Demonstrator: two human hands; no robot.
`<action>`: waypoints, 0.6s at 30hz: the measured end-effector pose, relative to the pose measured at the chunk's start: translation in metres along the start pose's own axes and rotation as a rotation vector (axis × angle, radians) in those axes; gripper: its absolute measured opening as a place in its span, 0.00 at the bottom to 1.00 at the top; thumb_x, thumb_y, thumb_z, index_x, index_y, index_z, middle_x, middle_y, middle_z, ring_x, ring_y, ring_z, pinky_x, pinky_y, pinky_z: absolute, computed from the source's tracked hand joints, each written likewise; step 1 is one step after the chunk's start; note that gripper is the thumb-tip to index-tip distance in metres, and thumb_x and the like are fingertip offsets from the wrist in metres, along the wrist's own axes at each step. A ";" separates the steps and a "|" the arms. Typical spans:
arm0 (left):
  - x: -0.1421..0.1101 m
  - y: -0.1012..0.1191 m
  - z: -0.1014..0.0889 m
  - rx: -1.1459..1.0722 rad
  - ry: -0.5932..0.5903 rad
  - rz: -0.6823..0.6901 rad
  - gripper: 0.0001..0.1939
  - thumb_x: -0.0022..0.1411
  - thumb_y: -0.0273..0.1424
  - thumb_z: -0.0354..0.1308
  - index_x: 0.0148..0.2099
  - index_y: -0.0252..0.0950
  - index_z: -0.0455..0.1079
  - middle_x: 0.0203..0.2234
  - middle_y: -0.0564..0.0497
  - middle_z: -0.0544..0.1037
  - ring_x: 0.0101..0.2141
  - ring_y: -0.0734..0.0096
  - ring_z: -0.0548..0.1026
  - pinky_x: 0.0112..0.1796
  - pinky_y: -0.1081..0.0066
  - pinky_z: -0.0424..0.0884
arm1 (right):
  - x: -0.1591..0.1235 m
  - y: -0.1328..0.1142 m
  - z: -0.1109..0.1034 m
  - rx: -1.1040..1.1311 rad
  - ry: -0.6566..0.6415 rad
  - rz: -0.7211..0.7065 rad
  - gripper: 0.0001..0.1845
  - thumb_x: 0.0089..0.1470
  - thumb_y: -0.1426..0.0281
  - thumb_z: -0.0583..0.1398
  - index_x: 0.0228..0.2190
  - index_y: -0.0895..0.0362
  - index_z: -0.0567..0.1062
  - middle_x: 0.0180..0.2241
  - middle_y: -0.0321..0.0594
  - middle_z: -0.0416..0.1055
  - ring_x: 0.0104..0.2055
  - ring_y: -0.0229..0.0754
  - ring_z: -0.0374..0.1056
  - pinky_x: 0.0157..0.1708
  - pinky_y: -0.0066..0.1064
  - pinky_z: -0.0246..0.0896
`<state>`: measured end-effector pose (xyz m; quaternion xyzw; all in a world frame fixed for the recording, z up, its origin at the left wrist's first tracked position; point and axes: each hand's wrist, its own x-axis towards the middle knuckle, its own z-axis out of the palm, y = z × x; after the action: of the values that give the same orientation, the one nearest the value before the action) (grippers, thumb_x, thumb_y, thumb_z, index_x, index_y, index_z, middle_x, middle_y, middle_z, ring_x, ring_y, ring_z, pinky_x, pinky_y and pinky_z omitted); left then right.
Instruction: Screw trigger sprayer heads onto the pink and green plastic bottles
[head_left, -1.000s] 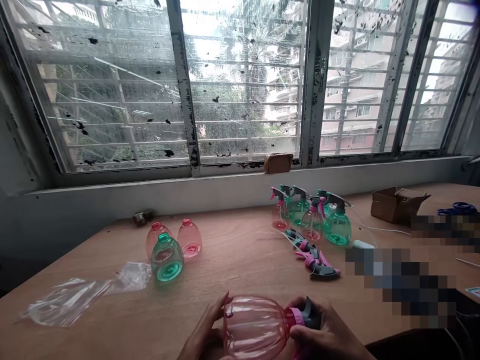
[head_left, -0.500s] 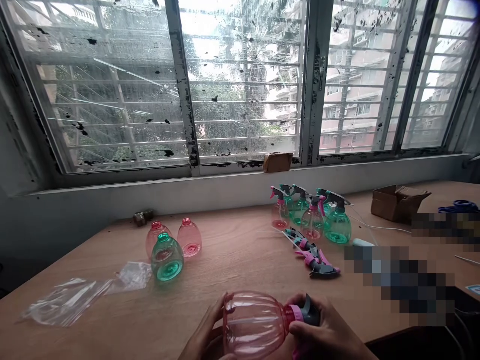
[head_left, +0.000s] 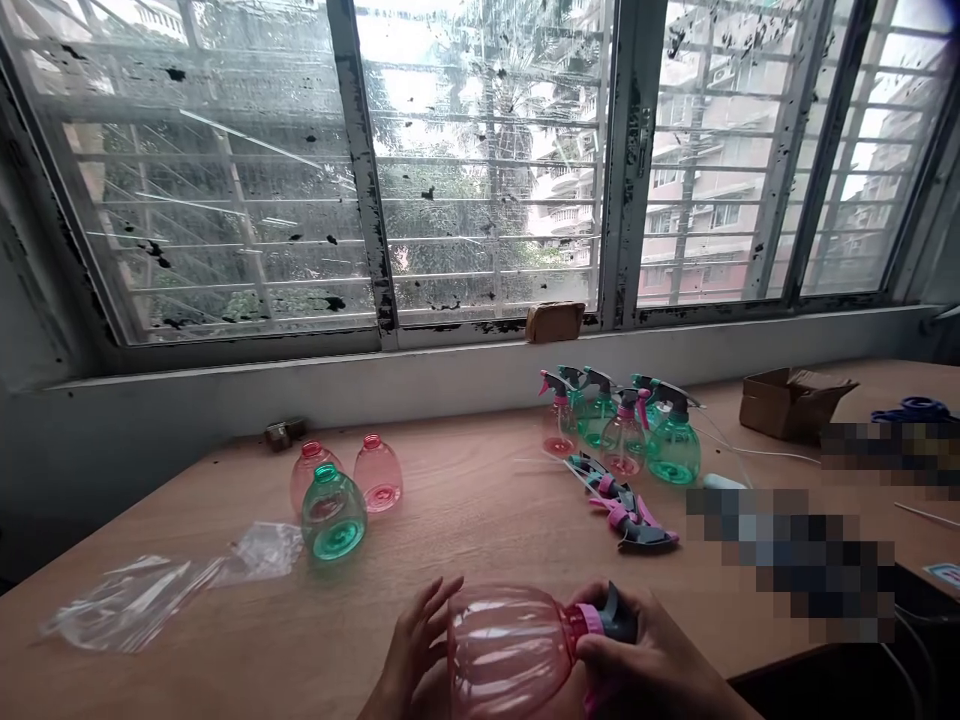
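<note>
Low in the middle of the view I hold a pink ribbed spray bottle (head_left: 506,650) on its side. My left hand (head_left: 412,650) cups its base, fingers curled against the plastic. My right hand (head_left: 645,665) grips the grey and pink trigger head (head_left: 609,620) at the bottle's neck. Three open bottles without heads, two pink (head_left: 379,472) and one green (head_left: 334,512), stand at the left of the wooden table (head_left: 465,510). Several finished spray bottles (head_left: 626,430) stand grouped at the back right. Loose trigger heads (head_left: 626,510) lie in front of them.
Crumpled clear plastic bags (head_left: 150,590) lie at the left. A small cardboard box (head_left: 791,400) sits at the far right, blue scissors (head_left: 915,410) beyond it. A window wall with a sill (head_left: 450,370) runs along the table's far edge. Blurred patches cover part of the right side.
The bottle has turned slightly in my hands and my left fingers have shifted on its base. The view has tipped a little downward.
</note>
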<state>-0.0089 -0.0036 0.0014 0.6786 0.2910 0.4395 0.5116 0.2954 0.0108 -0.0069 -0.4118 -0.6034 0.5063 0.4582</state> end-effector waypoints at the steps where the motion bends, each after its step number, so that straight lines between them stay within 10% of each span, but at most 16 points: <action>1: 0.000 0.000 -0.001 0.011 -0.005 -0.003 0.41 0.59 0.44 0.68 0.69 0.57 0.53 0.70 0.49 0.57 0.67 0.44 0.59 0.63 0.47 0.59 | 0.000 0.000 0.000 0.001 0.005 -0.003 0.23 0.44 0.54 0.73 0.33 0.58 0.76 0.23 0.33 0.73 0.24 0.40 0.71 0.24 0.24 0.65; 8: 0.002 -0.003 -0.005 0.053 -0.018 -0.003 0.37 0.61 0.52 0.62 0.69 0.54 0.57 0.72 0.53 0.53 0.69 0.46 0.52 0.65 0.50 0.56 | 0.000 0.005 -0.001 0.034 -0.060 0.053 0.26 0.45 0.51 0.72 0.35 0.57 0.73 0.22 0.35 0.75 0.24 0.45 0.74 0.23 0.28 0.69; 14: 0.003 -0.002 0.002 0.010 -0.045 0.011 0.41 0.61 0.51 0.62 0.71 0.54 0.49 0.64 0.44 0.68 0.60 0.43 0.70 0.61 0.47 0.64 | -0.002 -0.004 0.002 0.076 -0.018 0.048 0.24 0.46 0.54 0.72 0.34 0.58 0.74 0.21 0.33 0.75 0.22 0.42 0.74 0.21 0.26 0.68; 18: 0.002 -0.003 0.001 0.079 -0.006 0.045 0.43 0.60 0.46 0.66 0.71 0.57 0.48 0.71 0.47 0.57 0.65 0.44 0.63 0.62 0.50 0.63 | -0.003 -0.006 0.003 0.073 -0.013 0.048 0.23 0.45 0.55 0.73 0.34 0.58 0.75 0.21 0.33 0.75 0.22 0.42 0.73 0.21 0.25 0.67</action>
<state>-0.0072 -0.0019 -0.0008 0.7060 0.2914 0.4369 0.4751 0.2933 0.0065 -0.0017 -0.4056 -0.5775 0.5416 0.4568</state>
